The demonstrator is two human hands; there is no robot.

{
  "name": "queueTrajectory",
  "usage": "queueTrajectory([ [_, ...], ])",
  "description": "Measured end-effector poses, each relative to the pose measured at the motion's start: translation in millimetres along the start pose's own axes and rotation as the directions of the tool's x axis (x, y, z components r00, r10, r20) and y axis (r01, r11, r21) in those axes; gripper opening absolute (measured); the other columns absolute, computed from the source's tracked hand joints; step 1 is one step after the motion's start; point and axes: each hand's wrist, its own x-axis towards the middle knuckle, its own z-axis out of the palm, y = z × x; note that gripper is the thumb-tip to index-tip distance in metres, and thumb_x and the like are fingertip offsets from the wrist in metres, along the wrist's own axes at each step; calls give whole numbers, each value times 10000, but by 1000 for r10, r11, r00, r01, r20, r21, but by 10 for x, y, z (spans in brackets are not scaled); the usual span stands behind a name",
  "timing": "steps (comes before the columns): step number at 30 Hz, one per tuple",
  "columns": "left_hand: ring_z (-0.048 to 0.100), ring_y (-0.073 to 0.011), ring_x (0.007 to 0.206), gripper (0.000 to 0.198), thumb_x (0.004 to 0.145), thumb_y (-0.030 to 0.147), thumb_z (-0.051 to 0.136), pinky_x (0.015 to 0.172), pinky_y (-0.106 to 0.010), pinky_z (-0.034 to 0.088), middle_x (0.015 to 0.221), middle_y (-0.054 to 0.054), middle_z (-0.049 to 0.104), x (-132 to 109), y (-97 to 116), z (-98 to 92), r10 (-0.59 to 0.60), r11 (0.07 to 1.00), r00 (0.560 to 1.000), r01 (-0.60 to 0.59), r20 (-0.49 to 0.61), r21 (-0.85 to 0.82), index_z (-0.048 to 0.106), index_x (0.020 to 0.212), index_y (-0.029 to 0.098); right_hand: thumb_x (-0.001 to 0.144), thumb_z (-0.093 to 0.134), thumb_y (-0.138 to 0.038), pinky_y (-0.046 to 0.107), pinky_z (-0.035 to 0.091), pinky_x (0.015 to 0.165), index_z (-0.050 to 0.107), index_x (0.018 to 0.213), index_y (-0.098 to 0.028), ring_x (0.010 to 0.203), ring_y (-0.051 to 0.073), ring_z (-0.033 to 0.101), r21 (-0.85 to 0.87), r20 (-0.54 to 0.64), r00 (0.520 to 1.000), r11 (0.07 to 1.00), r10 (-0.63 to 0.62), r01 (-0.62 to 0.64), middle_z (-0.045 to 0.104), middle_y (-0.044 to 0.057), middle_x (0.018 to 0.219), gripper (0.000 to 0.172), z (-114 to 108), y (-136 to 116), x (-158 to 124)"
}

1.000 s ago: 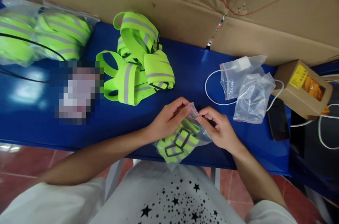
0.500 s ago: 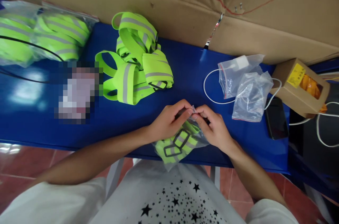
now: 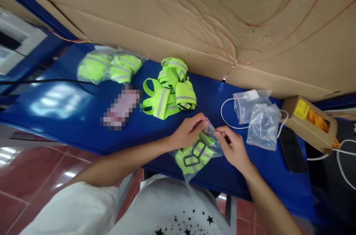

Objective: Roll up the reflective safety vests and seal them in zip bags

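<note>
A clear plastic zip bag [image 3: 217, 148] lies at the table's front edge with a folded neon-yellow reflective strap [image 3: 191, 156] inside; two black buckles show through the plastic. My left hand [image 3: 189, 131] pinches the bag's top edge between thumb and fingers. A little farther along the same edge, my right hand [image 3: 233, 146] pinches it too, with a stretch of the seal showing between the hands. Just beyond my left hand sits a loose pile of neon-yellow reflective straps [image 3: 164, 102].
Two bagged strap bundles [image 3: 122, 66] lie at the back left. To the right are clear zip bags [image 3: 263, 125] with a white cable, a dark phone [image 3: 292, 149] and a cardboard box [image 3: 294, 112]. A cardboard wall [image 3: 139, 16] borders the blue table [image 3: 91, 127].
My hands have moved apart along the bag's top edge, the right one sliding away from the left. The camera view has shifted, showing more of the left side and the wall.
</note>
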Motion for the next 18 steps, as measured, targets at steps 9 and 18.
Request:
queueTrajectory([
  [9, 479, -446, 1459, 1220, 653, 691, 886, 1175, -641, 428, 1588, -232, 455, -355, 222, 47, 74, 890, 993, -108, 93, 443, 266, 1606, 248, 996, 626, -514, 255, 356, 469, 655, 906, -252, 501, 136, 446, 263, -222, 974, 965, 48, 13, 526, -29, 631, 278, 44, 43, 7],
  [18, 511, -376, 1447, 831, 803, 367, 805, 1177, -584, 479, 1563, -177, 455, -607, 309, -618, 314, 735, 893, -13, -323, 678, 313, 1468, 292, 908, 711, -609, 267, 472, 498, 744, 1118, -268, 618, 155, 542, 783, 63, 956, 580, 285, -225, 592, 8, 760, 401, 31, -10, 30],
])
